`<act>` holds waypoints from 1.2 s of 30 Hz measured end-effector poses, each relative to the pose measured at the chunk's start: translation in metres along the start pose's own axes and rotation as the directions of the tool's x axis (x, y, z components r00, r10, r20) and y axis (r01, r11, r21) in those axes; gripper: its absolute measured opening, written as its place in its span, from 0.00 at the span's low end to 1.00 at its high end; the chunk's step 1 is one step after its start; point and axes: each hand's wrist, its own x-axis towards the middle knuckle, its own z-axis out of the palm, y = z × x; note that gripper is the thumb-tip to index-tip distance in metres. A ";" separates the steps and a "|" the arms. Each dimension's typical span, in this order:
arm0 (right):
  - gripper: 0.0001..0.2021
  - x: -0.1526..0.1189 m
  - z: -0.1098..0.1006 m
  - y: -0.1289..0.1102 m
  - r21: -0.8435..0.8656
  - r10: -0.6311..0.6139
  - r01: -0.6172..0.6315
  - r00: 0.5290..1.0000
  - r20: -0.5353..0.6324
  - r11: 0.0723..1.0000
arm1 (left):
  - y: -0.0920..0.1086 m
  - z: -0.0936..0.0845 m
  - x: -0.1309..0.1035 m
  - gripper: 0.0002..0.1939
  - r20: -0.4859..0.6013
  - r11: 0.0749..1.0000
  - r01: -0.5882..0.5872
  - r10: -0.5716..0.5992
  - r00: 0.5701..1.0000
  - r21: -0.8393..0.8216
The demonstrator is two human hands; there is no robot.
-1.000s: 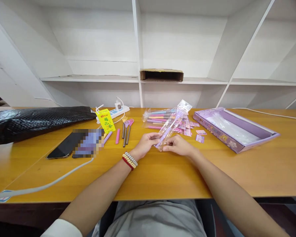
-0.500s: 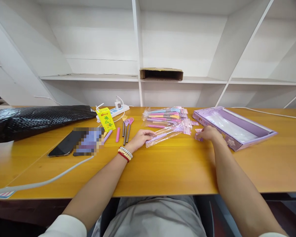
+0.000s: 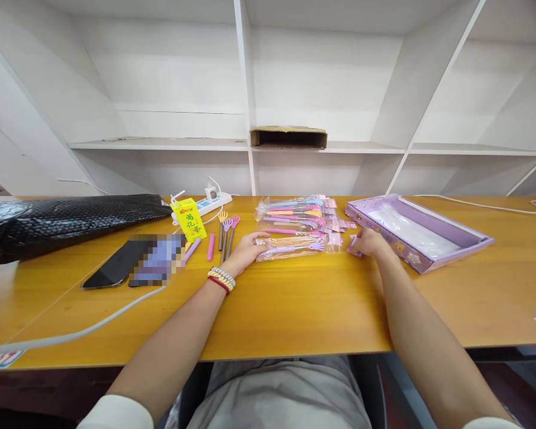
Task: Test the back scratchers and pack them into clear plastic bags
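My left hand (image 3: 249,250) pinches the left end of a clear plastic packet (image 3: 299,246) that lies on the table with a purple hand-shaped scratcher inside. Behind it is a pile of similar packets (image 3: 295,213) with blue, yellow, pink and purple pieces. On the right, my right hand (image 3: 367,242) has its fingers closed on a small purple card (image 3: 354,245), partly hidden by the fingers. Left of my left hand lie loose scratchers (image 3: 227,229) with metal rods and a pink tube handle (image 3: 211,246).
A purple open box (image 3: 462,253) with clear plastic inside sits at the right. To the left are a yellow carton (image 3: 188,219), a power strip (image 3: 214,204), a phone (image 3: 114,265) and a black wrapped bundle (image 3: 71,223). A cardboard box (image 3: 289,138) rests on the shelf.
The packet at my left hand has turned from slanted to nearly level, apart from the pile. My right hand has shifted slightly left with the card. The view has moved a little.
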 end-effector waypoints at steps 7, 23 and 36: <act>0.08 -0.008 0.002 -0.015 0.162 -0.102 0.113 0.992 -0.075 0.980 | 0.006 0.004 0.000 0.21 -0.123 0.988 0.014 -0.033 0.992 -0.153; 0.08 -0.026 0.022 -0.049 0.383 -0.231 0.323 0.936 -0.267 0.866 | 0.000 0.007 0.003 0.15 -0.148 0.969 -0.042 0.006 0.989 -0.243; 0.09 -0.040 0.034 -0.065 0.084 -0.426 0.482 0.831 -0.357 0.872 | 0.008 0.012 -0.002 0.16 -0.165 0.963 -0.108 0.068 0.984 -0.247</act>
